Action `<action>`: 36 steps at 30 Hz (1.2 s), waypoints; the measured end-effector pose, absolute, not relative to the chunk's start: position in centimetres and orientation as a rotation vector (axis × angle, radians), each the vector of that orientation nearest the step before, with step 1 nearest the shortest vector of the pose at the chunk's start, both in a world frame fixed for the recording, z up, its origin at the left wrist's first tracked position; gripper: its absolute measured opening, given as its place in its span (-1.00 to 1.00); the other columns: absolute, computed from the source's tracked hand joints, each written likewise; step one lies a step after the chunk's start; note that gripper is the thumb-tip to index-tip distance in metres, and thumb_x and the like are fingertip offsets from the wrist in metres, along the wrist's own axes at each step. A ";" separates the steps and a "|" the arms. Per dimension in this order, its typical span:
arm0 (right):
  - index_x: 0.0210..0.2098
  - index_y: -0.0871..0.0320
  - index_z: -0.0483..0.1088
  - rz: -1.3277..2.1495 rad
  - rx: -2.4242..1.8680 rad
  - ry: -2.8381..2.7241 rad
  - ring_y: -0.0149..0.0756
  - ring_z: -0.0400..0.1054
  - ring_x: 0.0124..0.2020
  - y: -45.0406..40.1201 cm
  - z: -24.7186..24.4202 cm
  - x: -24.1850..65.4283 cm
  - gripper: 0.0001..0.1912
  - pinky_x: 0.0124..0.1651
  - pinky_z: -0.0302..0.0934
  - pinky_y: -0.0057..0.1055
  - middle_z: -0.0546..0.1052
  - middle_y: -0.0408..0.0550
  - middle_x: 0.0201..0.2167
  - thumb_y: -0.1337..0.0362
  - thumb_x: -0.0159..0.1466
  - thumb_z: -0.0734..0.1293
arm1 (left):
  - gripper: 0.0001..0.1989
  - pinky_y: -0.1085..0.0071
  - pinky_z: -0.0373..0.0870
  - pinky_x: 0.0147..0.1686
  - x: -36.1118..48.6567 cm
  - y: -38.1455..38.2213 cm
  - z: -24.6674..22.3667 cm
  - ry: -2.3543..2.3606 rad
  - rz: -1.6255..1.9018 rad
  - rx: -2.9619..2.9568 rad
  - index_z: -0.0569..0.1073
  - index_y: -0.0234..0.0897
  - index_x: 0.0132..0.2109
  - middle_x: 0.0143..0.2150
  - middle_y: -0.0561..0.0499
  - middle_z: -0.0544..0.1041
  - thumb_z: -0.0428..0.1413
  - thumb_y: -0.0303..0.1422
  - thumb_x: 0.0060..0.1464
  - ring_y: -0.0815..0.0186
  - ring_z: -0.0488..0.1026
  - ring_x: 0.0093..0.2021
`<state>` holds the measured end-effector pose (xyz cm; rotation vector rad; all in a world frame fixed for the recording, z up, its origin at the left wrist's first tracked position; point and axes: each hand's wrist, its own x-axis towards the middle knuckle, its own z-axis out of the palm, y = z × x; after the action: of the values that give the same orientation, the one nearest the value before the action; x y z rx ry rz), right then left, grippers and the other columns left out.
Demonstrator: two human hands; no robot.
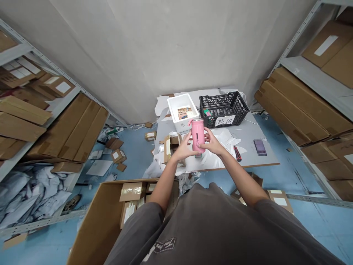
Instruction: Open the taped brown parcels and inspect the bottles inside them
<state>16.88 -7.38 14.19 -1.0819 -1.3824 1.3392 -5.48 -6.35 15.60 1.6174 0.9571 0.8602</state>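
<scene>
A pink tumbler (197,132) with dark lettering and a silvery rim at the top is held upright between both hands over the table. My left hand (183,149) is closed round its left side, thumb across the lower front. On the other side my right hand (213,144) grips it, thumb near the base. Just below the tumbler's base shows a small greenish thing, mostly hidden. Behind it stand a white bin (180,123) with small packets inside and a black plastic crate (224,110) with a paper label. An opened cardboard box (167,150) sits beside my left hand.
White plastic wrapping (226,138) is spread over the grey table (248,134). A red and black cutter (237,154) lies near its front edge. A large carton (96,209) holding smaller boxes stands at my left. Shelves with cardboard boxes (300,106) flank both sides; scraps lie on the floor.
</scene>
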 end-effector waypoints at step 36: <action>0.58 -0.06 0.10 1.402 -1.390 -1.515 0.06 0.41 0.17 -4.8 0.6 19.9 0.31 0.20 0.37 0.04 0.43 0.12 0.26 0.01 -0.07 0.66 | -0.75 0.40 0.40 -0.28 -3.1 7.8 17.0 1.428 0.045 2.034 0.64 -0.18 -0.26 -0.41 0.07 0.56 0.32 -0.13 -0.03 0.26 0.48 -0.35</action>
<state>19.95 -4.85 0.58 -1.3903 -1.5151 1.4015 -3.07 7.80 17.02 2.0339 1.4275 0.0446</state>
